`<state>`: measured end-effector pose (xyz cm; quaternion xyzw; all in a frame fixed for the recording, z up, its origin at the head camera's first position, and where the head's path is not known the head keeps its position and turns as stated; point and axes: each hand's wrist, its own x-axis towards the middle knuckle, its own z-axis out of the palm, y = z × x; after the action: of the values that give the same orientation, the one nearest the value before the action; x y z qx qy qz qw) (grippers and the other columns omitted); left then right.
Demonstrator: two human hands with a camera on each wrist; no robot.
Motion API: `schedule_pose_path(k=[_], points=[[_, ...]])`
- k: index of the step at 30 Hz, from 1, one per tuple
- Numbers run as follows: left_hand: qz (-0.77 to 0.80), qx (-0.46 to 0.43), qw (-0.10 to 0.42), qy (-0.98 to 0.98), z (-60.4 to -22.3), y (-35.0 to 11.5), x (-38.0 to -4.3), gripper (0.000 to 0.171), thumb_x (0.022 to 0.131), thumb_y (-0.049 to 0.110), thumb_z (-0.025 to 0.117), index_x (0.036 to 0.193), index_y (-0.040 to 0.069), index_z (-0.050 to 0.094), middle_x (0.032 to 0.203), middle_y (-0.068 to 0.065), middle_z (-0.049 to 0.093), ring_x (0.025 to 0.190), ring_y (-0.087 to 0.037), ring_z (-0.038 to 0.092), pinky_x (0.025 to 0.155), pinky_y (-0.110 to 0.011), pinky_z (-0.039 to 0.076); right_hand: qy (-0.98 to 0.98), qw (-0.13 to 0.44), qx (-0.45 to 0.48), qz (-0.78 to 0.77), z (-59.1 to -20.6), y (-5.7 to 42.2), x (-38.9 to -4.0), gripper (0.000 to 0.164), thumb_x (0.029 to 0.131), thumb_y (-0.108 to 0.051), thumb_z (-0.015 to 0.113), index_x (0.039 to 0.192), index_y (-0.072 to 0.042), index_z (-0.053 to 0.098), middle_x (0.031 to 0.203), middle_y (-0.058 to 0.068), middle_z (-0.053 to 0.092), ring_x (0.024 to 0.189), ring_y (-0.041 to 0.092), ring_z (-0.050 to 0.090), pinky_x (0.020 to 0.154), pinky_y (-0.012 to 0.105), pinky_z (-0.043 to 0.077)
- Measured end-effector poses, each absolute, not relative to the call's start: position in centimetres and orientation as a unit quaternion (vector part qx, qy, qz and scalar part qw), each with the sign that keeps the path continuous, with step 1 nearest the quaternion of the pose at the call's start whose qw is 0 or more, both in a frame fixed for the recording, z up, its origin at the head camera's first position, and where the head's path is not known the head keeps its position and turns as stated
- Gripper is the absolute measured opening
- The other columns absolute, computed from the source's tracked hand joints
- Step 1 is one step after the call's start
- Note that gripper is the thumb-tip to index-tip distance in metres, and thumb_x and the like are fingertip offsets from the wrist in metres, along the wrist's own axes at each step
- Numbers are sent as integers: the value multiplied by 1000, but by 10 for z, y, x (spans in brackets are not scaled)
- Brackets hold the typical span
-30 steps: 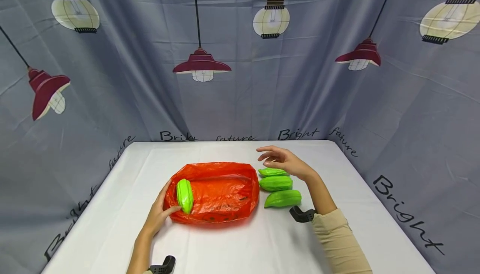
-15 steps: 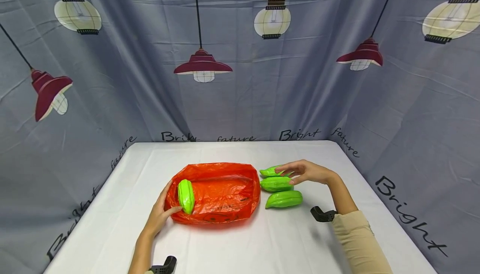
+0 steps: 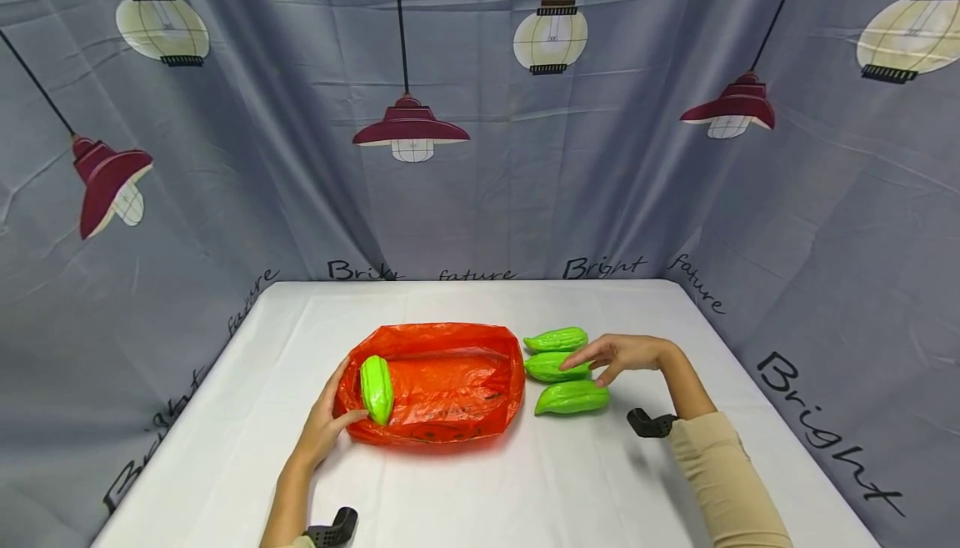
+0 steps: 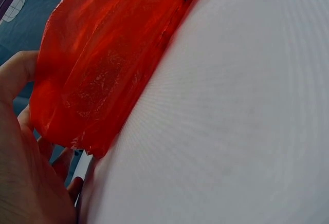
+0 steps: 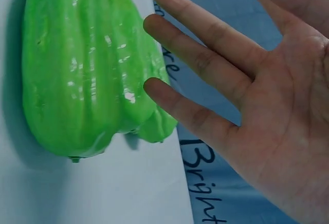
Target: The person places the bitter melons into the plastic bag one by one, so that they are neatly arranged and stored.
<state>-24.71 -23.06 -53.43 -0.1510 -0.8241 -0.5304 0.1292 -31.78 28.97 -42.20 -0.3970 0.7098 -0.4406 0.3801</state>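
Observation:
At the left end of a red plastic bag (image 3: pixel 450 381), my left hand (image 3: pixel 321 423) holds the rim, thumb over the near edge. The left wrist view shows the bag's outer wall beside the left hand (image 4: pixel 31 147); the thumb tip is hidden there. One green bitter melon (image 3: pixel 377 389) lies inside the bag at its left. My right hand (image 3: pixel 626 354) hovers over the right ends of the melons beside the bag, fingers spread. Those are a far melon (image 3: pixel 557 339), a middle melon (image 3: pixel 553 366) and a near melon (image 3: pixel 572 398), side by side. In the right wrist view, the right hand's palm (image 5: pixel 288 95) holds nothing.
A white-covered table (image 3: pixel 465 498) bears everything. Grey-blue curtains (image 3: pixel 480 198) printed with lamps and lettering surround its back and sides. Black wrist cameras sit on the left wrist (image 3: pixel 333 529) and the right wrist (image 3: pixel 651 423).
My right hand has moved right and nearer, from above the far melon to over the middle and near ones. The left hand and the bag stay in place; the view shifts slightly.

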Motion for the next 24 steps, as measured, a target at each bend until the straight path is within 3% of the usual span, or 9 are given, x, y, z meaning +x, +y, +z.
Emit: schedule_pose_path(k=[3,7,13,24], points=[[-525,-146,127,-829,-533,-230,-247,85,76,13,70,147,17,24,147,-14,29,131,-37,27,101,-60,20,707,388,-395,-439,-427,290,-319,54,83,8,58,134,10,39,141,18,39,131,23,34,99,64,19],[-521,-143,127,-832,-524,-226,-242,84,75,8,70,146,11,25,146,-18,29,129,-40,28,101,-60,21,709,389,-397,-433,-434,289,-321,54,83,5,60,133,9,41,140,21,39,130,25,34,100,63,20],[-524,-154,129,-828,-502,-217,-229,79,76,3,66,143,-2,26,144,-26,28,128,-46,26,100,-63,19,725,399,-374,-419,-442,288,-321,53,83,0,62,133,1,47,137,14,45,130,24,35,102,59,21],[-524,-149,122,-830,-500,-217,-229,77,77,4,65,143,-1,26,144,-26,29,129,-45,26,100,-63,19,738,401,-375,-392,-456,290,-322,48,82,-3,63,130,-5,53,134,8,50,130,21,34,105,54,20]])
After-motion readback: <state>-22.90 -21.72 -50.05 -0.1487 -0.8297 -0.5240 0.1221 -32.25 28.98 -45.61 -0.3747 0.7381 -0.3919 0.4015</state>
